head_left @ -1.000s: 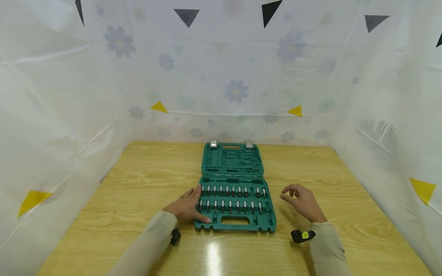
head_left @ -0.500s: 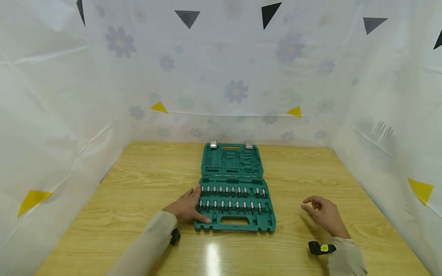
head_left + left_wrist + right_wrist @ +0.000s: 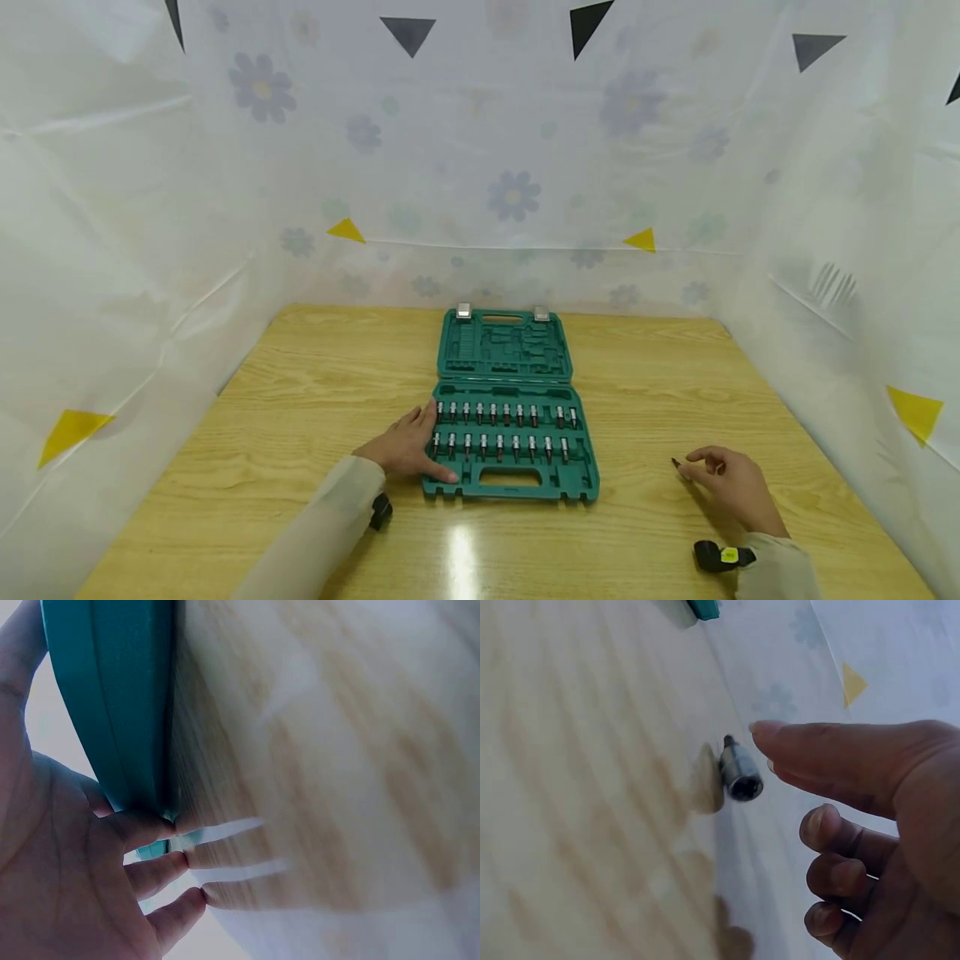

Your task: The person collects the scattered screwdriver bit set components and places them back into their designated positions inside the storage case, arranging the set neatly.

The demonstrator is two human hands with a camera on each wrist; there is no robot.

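An open green socket case [image 3: 558,483] lies on the table, its lower half holding two rows of bit sockets [image 3: 500,448]. My left hand [image 3: 405,446] rests against the case's left side, thumb over the front left corner. In the left wrist view, fingertips [image 3: 176,859] of that hand touch the wood beside the case wall [image 3: 112,697]. To the right of the case, a single bit socket [image 3: 741,771] lies on the table, with a silver body and dark tip. My right hand [image 3: 735,487] is just beside it, fingers loosely bent and apart from it in the right wrist view.
The case lid [image 3: 506,346] lies back with moulded recesses and two silver latches [image 3: 542,314]. Wooden tabletop [image 3: 322,367] surrounds the case. White flowered sheeting [image 3: 480,167] walls off the back and both sides.
My right hand has moved right and toward me, away from the case. The loose bit socket has come into view at its fingertips. My left hand and the case stay put.
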